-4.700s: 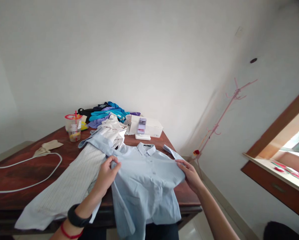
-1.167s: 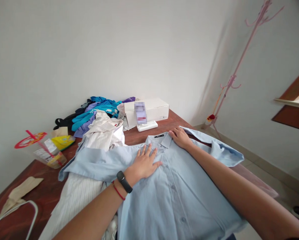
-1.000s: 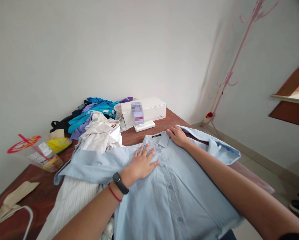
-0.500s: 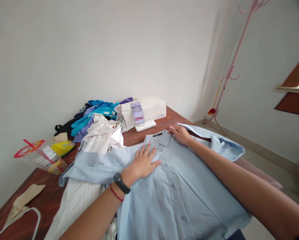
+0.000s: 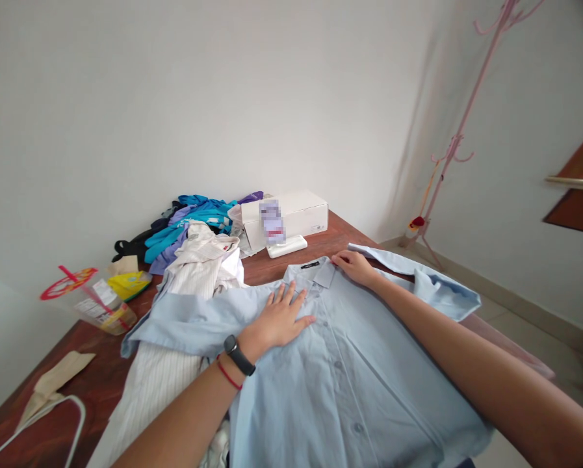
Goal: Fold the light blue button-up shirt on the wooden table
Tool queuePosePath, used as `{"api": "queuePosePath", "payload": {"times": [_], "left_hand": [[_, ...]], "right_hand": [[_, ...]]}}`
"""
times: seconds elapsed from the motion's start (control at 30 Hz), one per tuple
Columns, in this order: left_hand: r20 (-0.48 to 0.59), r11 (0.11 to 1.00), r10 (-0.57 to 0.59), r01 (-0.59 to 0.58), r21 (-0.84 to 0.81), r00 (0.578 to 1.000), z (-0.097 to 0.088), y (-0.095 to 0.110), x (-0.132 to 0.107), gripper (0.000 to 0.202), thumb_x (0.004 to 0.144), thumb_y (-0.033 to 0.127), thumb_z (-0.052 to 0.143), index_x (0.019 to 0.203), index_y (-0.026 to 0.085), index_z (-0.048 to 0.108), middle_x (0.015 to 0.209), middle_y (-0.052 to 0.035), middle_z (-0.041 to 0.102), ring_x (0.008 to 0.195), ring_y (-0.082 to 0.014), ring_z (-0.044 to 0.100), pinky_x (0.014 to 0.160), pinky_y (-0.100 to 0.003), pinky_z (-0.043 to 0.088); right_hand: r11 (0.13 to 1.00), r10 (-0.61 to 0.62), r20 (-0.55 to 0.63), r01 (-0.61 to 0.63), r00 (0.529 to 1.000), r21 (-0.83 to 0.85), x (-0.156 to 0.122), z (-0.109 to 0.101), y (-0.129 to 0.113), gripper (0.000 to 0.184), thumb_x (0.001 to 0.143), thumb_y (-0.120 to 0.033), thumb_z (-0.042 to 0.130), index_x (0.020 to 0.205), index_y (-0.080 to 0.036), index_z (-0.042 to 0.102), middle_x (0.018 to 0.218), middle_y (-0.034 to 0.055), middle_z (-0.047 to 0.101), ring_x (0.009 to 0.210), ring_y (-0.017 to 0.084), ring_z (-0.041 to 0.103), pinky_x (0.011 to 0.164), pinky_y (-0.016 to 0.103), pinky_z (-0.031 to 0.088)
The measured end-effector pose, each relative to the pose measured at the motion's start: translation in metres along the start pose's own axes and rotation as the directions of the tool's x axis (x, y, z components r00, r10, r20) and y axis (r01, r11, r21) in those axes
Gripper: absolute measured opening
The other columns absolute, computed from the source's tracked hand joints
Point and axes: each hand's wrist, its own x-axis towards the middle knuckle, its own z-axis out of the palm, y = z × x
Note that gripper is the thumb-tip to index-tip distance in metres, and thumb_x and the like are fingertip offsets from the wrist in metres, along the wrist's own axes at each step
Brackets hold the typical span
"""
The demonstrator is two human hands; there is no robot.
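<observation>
A light blue button-up shirt (image 5: 296, 390) lies spread face up, its collar toward the wall. My left hand (image 5: 281, 318) rests flat on its chest, fingers spread, holding nothing. Beside the collar, my right hand (image 5: 355, 268) has its fingers bent together on the shoulder fabric; the fingertips are partly hidden. One sleeve stretches left over a white striped shirt (image 5: 155, 383), which lies partly under the blue one. The other sleeve is folded back at the right, beyond my right forearm.
Behind are a white box (image 5: 301, 214), a white flat device (image 5: 287, 247) and heaped clothes (image 5: 194, 221). A plastic cup (image 5: 106, 312) with a straw stands left, near a yellow packet (image 5: 129, 285). A white hanger (image 5: 79, 422) lies lower left. A pink coat stand (image 5: 461, 130) stands right.
The view has shifted slightly, so the surroundings sit a little farther right. My left hand stays flat on the shirt; my right hand stays by the collar with its fingers slightly more bent.
</observation>
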Motion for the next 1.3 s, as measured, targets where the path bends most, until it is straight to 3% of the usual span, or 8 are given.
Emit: {"api": "queuePosePath", "payload": {"times": [0.4, 0.9, 1.3], "left_hand": [[0.008, 1.0, -0.001, 0.001, 0.031, 1.0, -0.004, 0.001, -0.001, 0.083, 0.098, 0.071, 0.031, 0.163, 0.02, 0.022, 0.169, -0.0148, 0.005, 0.155, -0.0389, 0.004, 0.124, -0.059, 0.015], [-0.004, 1.0, -0.021, 0.021, -0.008, 1.0, -0.004, 0.003, -0.003, 0.08, 0.098, 0.069, 0.037, 0.162, 0.023, 0.026, 0.17, -0.0125, 0.007, 0.155, -0.039, 0.006, 0.124, -0.058, 0.015], [-0.048, 0.994, 0.019, -0.024, -0.111, 0.999, 0.001, -0.01, -0.001, 0.076, 0.097, 0.066, 0.044, 0.16, 0.026, 0.03, 0.169, -0.0118, 0.011, 0.155, -0.0397, 0.009, 0.122, -0.058, 0.017]], "right_hand": [[0.997, -0.039, 0.001, 0.039, 0.999, 0.069, -0.002, 0.0, -0.003, 0.026, 0.093, -0.032, 0.055, 0.084, -0.02, 0.076, 0.092, 0.0068, 0.078, 0.084, 0.024, 0.07, 0.078, 0.032, 0.05], [0.997, -0.026, 0.026, 0.024, 0.999, 0.072, -0.001, 0.0, 0.002, 0.029, 0.09, -0.04, 0.056, 0.084, -0.019, 0.076, 0.093, 0.0079, 0.077, 0.085, 0.024, 0.068, 0.08, 0.034, 0.05], [0.999, -0.041, 0.053, 0.04, 0.998, 0.028, -0.002, -0.001, 0.007, 0.036, 0.088, -0.047, 0.052, 0.086, -0.019, 0.074, 0.092, 0.0083, 0.076, 0.088, 0.024, 0.068, 0.084, 0.035, 0.05]]}}
